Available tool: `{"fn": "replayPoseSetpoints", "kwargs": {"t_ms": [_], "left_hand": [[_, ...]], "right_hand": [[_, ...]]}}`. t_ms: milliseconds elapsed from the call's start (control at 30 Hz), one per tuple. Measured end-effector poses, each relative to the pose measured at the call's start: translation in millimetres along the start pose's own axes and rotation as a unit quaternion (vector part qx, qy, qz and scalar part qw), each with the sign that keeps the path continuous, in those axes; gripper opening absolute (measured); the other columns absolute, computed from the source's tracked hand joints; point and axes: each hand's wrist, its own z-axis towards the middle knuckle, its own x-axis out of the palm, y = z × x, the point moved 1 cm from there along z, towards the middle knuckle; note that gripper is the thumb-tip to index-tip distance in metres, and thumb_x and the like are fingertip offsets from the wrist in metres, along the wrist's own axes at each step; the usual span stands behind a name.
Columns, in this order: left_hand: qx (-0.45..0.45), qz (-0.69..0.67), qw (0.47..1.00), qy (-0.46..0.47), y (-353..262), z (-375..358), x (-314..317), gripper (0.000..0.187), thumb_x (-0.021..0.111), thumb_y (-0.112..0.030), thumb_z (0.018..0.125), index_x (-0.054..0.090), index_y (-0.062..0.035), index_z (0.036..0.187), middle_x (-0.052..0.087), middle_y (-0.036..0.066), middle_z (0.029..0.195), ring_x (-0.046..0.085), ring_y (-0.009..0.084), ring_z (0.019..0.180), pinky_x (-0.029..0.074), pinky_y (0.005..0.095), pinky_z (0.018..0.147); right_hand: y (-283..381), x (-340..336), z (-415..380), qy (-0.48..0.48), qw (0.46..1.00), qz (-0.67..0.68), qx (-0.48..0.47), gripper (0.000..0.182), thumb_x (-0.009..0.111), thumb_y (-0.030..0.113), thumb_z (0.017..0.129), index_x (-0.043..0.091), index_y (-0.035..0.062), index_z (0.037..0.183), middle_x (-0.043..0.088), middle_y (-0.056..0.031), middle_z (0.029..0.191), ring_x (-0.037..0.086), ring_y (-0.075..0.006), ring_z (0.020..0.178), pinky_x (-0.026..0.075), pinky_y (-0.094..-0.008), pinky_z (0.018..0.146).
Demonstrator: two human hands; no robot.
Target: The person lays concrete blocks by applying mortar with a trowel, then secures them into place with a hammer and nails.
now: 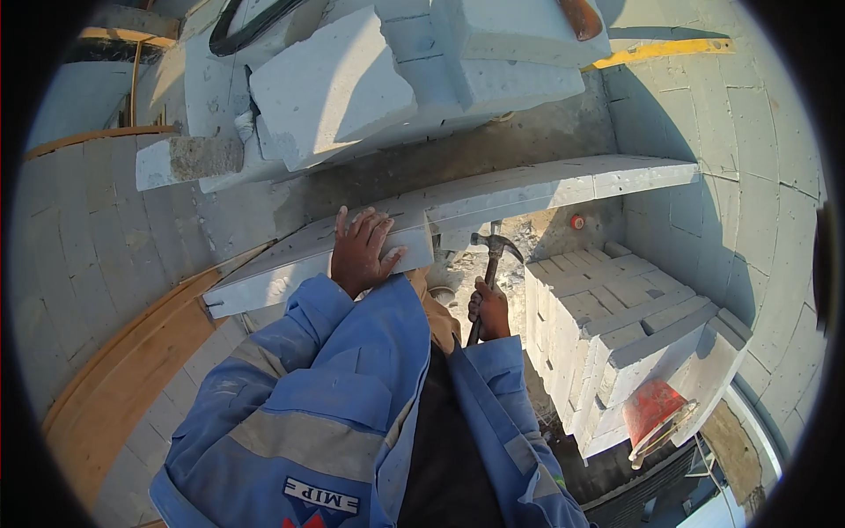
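Note:
My left hand (pixel 361 251) lies with its fingers stretched out over the near end of a pale block (pixel 410 239) in a low block wall. My right hand (pixel 490 310) is wrapped round the dark handle of a claw hammer (pixel 498 245). The hammer's head points up and away from me, close to the near face of the low wall (pixel 528 192), apparently apart from it. To the left of my left hand, the block row (pixel 255 277) runs on toward a wooden frame.
Large pale blocks (pixel 334 97) are piled beyond the low wall. A stack of blocks (pixel 607 308) stands at my right, with a red bucket (pixel 656 412) at its near end. A wooden frame (pixel 132 387) lies at left; a yellow strip (pixel 673 50) is at upper right.

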Motion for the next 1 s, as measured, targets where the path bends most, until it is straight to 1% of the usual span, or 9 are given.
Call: {"fn": "replayPoseSetpoints", "kwargs": {"t_ms": [133, 200, 233, 467, 633, 700, 800, 867, 1000], "left_hand": [[-0.008, -0.008, 1.000, -0.010, 1, -1, 3, 0.052, 0.065, -0.047, 0.087, 0.063, -0.0053, 0.118, 0.062, 0.009, 0.122, 0.050, 0.0290, 0.126, 0.018, 0.0602, 0.116], [-0.015, -0.009, 1.000, -0.017, 2, 1, -1, 0.051, 0.065, -0.048, 0.087, 0.065, -0.0053, 0.116, 0.063, 0.010, 0.120, 0.052, 0.0287, 0.125, 0.018, 0.0602, 0.116], [-0.010, -0.007, 1.000, -0.022, 2, 0, 0, 0.052, 0.065, -0.048, 0.087, 0.065, -0.0052, 0.116, 0.064, 0.010, 0.118, 0.052, 0.0286, 0.124, 0.018, 0.0600, 0.116], [-0.014, 0.001, 0.999, -0.045, 2, -2, 6, 0.054, 0.067, -0.052, 0.085, 0.067, -0.0052, 0.113, 0.065, 0.011, 0.113, 0.054, 0.0280, 0.121, 0.023, 0.0596, 0.114], [-0.042, 0.023, 0.996, -0.078, -2, -6, 8, 0.055, 0.066, -0.054, 0.084, 0.068, -0.0048, 0.110, 0.065, 0.011, 0.112, 0.055, 0.0276, 0.119, 0.025, 0.0587, 0.115], [-0.063, 0.050, 0.992, -0.100, 0, -6, 7, 0.055, 0.066, -0.054, 0.084, 0.068, -0.0043, 0.109, 0.065, 0.011, 0.111, 0.055, 0.0274, 0.119, 0.024, 0.0584, 0.115], [-0.068, 0.048, 0.990, -0.111, -4, -11, 10, 0.058, 0.064, -0.056, 0.084, 0.068, -0.0034, 0.109, 0.064, 0.011, 0.109, 0.054, 0.0274, 0.119, 0.023, 0.0578, 0.116], [-0.064, 0.031, 0.991, -0.116, -5, -10, 8, 0.060, 0.061, -0.058, 0.085, 0.068, -0.0029, 0.109, 0.064, 0.011, 0.108, 0.053, 0.0277, 0.119, 0.022, 0.0573, 0.117], [-0.079, 0.058, 0.990, -0.097, -9, -12, 2, 0.060, 0.056, -0.060, 0.087, 0.066, -0.0037, 0.107, 0.062, 0.012, 0.104, 0.052, 0.0280, 0.118, 0.021, 0.0569, 0.118]], "right_hand": [[14, -4, 34, 0.008, 0.999, 0.049, -0.006, 0.019, 0.059, 0.015, 0.094, 0.044, 0.0142, 0.081, 0.040, 0.0043, 0.058, 0.039, -0.0077, 0.044, 0.030, -0.0247, 0.037], [13, 20, 43, 0.008, 0.995, -0.101, -0.002, 0.015, 0.058, 0.012, 0.090, 0.047, 0.0121, 0.081, 0.041, 0.0030, 0.057, 0.040, -0.0090, 0.044, 0.031, -0.0260, 0.037], [17, 28, 41, 0.104, 0.978, -0.174, 0.054, 0.010, 0.058, 0.010, 0.087, 0.050, 0.0097, 0.081, 0.044, 0.0010, 0.058, 0.041, -0.0104, 0.044, 0.031, -0.0277, 0.038], [17, 35, 37, 0.116, 0.972, -0.202, 0.036, 0.011, 0.059, 0.010, 0.088, 0.051, 0.0086, 0.081, 0.046, 0.0006, 0.058, 0.042, -0.0113, 0.042, 0.033, -0.0286, 0.038], [20, -16, 12, 0.098, 0.887, -0.381, -0.243, 0.012, 0.060, 0.012, 0.087, 0.051, 0.0049, 0.090, 0.047, -0.0001, 0.059, 0.045, -0.0091, 0.044, 0.037, -0.0289, 0.038], [36, -34, 1, 0.074, 0.842, -0.462, -0.267, 0.021, 0.062, 0.020, 0.086, 0.056, -0.0006, 0.086, 0.056, -0.0117, 0.070, 0.055, -0.0223, 0.066, 0.044, -0.0391, 0.063], [59, -49, -7, 0.120, 0.794, -0.483, -0.349, 0.017, 0.059, 0.018, 0.091, 0.056, 0.0017, 0.089, 0.054, -0.0071, 0.069, 0.052, -0.0175, 0.062, 0.042, -0.0345, 0.058], [73, -44, -21, 0.157, 0.892, -0.364, -0.218, 0.014, 0.057, 0.018, 0.093, 0.054, 0.0051, 0.090, 0.049, -0.0023, 0.063, 0.045, -0.0104, 0.052, 0.038, -0.0282, 0.048], [86, -28, -18, 0.187, 0.931, -0.289, -0.125, 0.013, 0.055, 0.019, 0.093, 0.049, 0.0106, 0.086, 0.041, 0.0018, 0.057, 0.037, -0.0063, 0.044, 0.034, -0.0240, 0.040]]}}
